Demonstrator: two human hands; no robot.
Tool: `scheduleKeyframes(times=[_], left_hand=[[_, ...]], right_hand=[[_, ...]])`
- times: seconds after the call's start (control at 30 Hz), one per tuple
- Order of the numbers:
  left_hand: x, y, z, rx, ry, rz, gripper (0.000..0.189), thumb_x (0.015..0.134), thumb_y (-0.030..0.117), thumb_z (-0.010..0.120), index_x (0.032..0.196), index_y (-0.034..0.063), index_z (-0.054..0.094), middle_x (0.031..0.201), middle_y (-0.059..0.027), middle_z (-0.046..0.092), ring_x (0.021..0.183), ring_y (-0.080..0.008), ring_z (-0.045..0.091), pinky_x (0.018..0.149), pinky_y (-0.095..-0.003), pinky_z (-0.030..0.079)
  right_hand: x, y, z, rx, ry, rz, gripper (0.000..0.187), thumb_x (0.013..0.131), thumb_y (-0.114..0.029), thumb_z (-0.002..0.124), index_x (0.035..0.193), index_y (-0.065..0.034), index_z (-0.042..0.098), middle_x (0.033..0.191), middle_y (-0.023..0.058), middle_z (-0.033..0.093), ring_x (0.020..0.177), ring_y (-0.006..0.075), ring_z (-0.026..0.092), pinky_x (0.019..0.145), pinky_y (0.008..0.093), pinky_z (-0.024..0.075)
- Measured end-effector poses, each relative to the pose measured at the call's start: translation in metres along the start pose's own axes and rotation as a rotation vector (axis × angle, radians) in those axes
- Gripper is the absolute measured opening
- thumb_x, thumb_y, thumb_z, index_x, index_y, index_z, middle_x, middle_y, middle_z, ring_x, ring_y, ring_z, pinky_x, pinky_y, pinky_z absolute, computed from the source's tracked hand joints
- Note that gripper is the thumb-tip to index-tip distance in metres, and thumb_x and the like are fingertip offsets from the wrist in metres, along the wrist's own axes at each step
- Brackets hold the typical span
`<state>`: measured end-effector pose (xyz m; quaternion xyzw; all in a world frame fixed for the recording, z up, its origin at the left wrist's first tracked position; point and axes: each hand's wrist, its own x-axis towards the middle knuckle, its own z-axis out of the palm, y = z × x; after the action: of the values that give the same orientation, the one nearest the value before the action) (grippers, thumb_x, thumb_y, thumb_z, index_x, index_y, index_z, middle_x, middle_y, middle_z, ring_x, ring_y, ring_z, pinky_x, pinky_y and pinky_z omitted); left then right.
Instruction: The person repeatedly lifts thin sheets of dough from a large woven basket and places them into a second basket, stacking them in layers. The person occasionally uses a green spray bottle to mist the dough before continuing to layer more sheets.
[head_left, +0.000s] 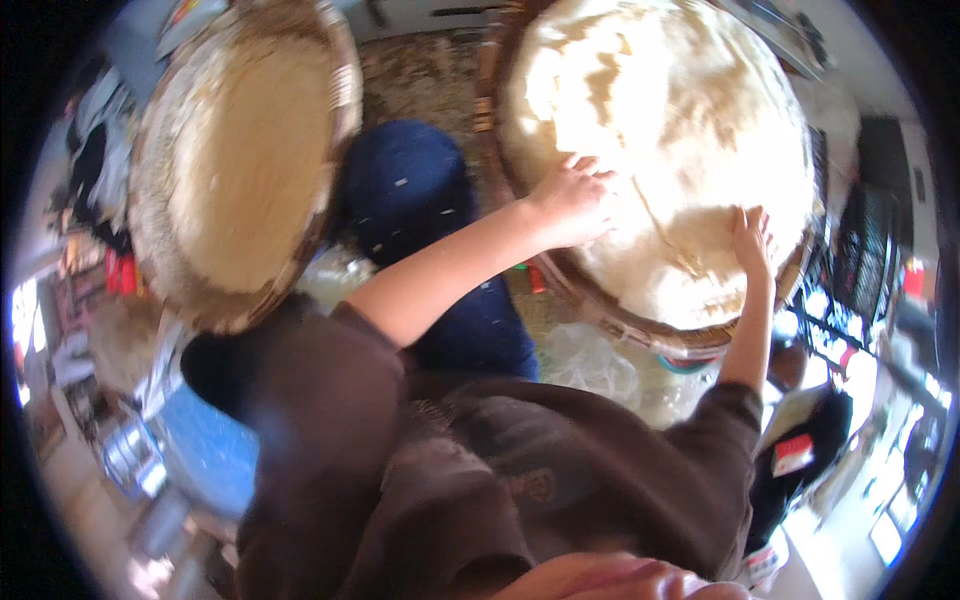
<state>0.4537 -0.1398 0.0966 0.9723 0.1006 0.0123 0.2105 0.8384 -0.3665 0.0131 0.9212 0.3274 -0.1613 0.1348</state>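
Observation:
A big round basket (551, 270) with a woven rim stands before me at the upper right. It holds a pale, lumpy, creased mass (679, 142) that looks like dough or thick cloth; bright glare washes out much of it. My left hand (576, 201) rests on the near left part of this mass with its fingers curled, and whether it pinches any of it is hidden. Farther right, my right hand (752, 236) touches the mass just inside the rim, fingers pointing away from me and blurred.
At upper left, a second round basket (341, 82) holds smooth, yellowish powder or meal (251, 150). A dark blue rounded thing (412, 195), probably clothed leg, lies between the baskets. Clear plastic (589, 364) lies below the right basket. A blue surface (202, 442) shows at lower left.

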Motion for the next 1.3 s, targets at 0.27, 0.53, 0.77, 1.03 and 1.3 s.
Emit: scheduleKeyframes(times=[0.27,0.53,0.77,1.03,1.3], left_hand=[[-0.201,-0.135,-0.06,0.05,0.817,-0.292,0.011,0.089,0.016,0.066,0.093,0.0061,0.07,0.084,-0.0083,0.068,0.079,-0.0243,0.065,0.069,-0.0349,0.051],[-0.36,-0.252,-0.001,0.131,0.152,-0.97,0.035,0.091,0.033,0.062,0.105,0.0006,0.064,0.099,-0.0194,0.068,0.094,-0.0346,0.066,0.08,-0.0453,0.052],[-0.379,-0.273,0.004,-0.103,0.034,-0.902,0.038,0.087,0.039,0.063,0.107,0.0063,0.066,0.101,-0.022,0.068,0.098,-0.0383,0.065,0.082,-0.0484,0.051],[-0.363,-0.25,0.002,0.028,0.161,-0.857,0.032,0.085,0.034,0.064,0.096,0.0044,0.069,0.097,-0.0208,0.07,0.091,-0.0381,0.067,0.079,-0.0452,0.054],[-0.379,-0.306,0.012,-0.498,0.173,-1.09,0.033,0.081,0.029,0.069,0.106,0.0067,0.069,0.102,-0.0207,0.069,0.093,-0.0358,0.066,0.077,-0.045,0.052]], right_hand=[[0.005,-0.01,0.008,-0.592,0.087,-0.083,0.071,0.098,-0.055,0.04,0.152,-0.0115,0.027,0.159,0.0209,0.019,0.144,0.0433,0.022,0.115,0.0575,0.0207],[-0.037,-0.186,-0.092,0.245,0.523,-0.684,0.043,0.098,-0.027,0.054,0.138,-0.0102,0.05,0.148,0.0206,0.04,0.137,0.0367,0.039,0.11,0.0466,0.036],[-0.162,-0.424,-0.157,0.313,0.552,-1.163,0.027,0.093,-0.016,0.06,0.118,-0.0095,0.065,0.138,0.0102,0.055,0.128,0.0319,0.05,0.104,0.0424,0.0433],[-0.242,-0.61,-0.113,0.162,0.0,-1.406,0.027,0.089,-0.028,0.062,0.104,-0.006,0.068,0.11,0.0145,0.068,0.1,0.0363,0.065,0.085,0.0468,0.0523],[-0.236,-0.698,-0.051,-0.518,-0.312,-1.378,0.031,0.086,-0.03,0.063,0.101,-0.0039,0.069,0.101,0.0206,0.068,0.095,0.0394,0.065,0.082,0.0475,0.0517]])
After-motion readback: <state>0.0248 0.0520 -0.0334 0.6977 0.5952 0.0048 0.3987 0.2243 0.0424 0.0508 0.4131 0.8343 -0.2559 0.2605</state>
